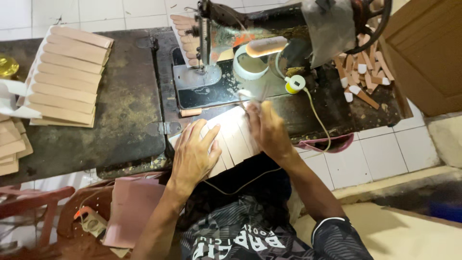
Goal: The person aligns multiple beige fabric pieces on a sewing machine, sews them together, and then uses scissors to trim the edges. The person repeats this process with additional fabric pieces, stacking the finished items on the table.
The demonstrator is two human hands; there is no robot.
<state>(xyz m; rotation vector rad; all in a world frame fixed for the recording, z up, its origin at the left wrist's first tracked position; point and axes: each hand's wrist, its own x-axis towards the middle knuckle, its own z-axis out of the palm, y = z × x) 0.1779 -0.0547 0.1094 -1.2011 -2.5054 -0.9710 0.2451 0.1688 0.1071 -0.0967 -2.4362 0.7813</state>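
My left hand (193, 153) lies flat, fingers spread, on a row of pale tan strips (234, 137) at the near edge of the dark sewing table (130, 106). My right hand (267, 130) rests on the right end of the same strips, fingers closed around a small tool (254, 96) that is blurred and brightly lit; I cannot tell what kind it is. Just beyond both hands stands the black sewing machine (250, 29), its needle foot (204, 67) over a metal plate.
A fanned stack of tan strips (67, 77) lies at the table's left. Loose tan pieces (363, 72) pile at the right behind the machine. A white tape roll (250, 65) and yellow thread spool (294, 84) sit on the machine bed. Pinkish sheets (132, 207) lie on a chair at lower left.
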